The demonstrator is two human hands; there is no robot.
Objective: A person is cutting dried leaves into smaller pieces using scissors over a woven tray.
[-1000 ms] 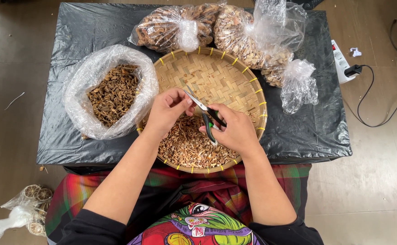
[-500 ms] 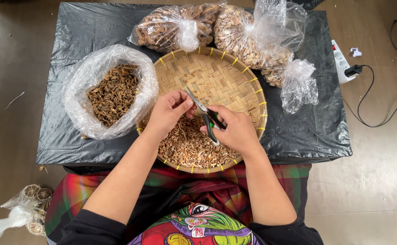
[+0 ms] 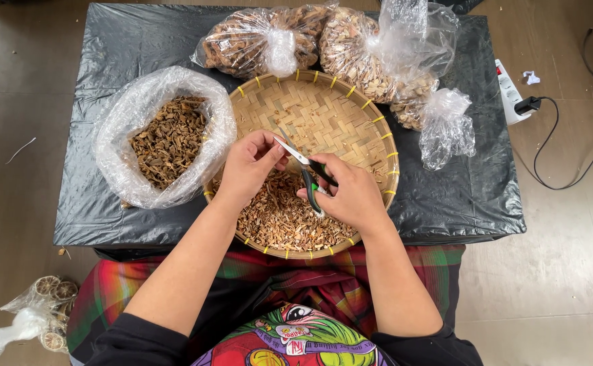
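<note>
My right hand (image 3: 350, 193) grips a pair of scissors (image 3: 303, 169) with dark and green handles, blades pointing up-left over a round woven bamboo tray (image 3: 350, 108). My left hand (image 3: 249, 166) pinches a small brown dried piece right at the blade tips. A heap of cut brown bits (image 3: 279, 220) lies in the near part of the tray, under both hands. An open clear plastic bag of dark dried pieces (image 3: 167, 139) sits just left of the tray.
The tray and bags rest on a low table covered in black plastic (image 3: 127, 41). Tied clear bags of dried material (image 3: 269, 41) (image 3: 378, 54) (image 3: 445, 125) line the far and right side. A white power strip with cable (image 3: 510, 95) lies on the floor at right; a bag of dried slices (image 3: 38, 312) at lower left.
Both hands stay over the tray; the scissors and the left-hand fingers shift only slightly at the blade tips.
</note>
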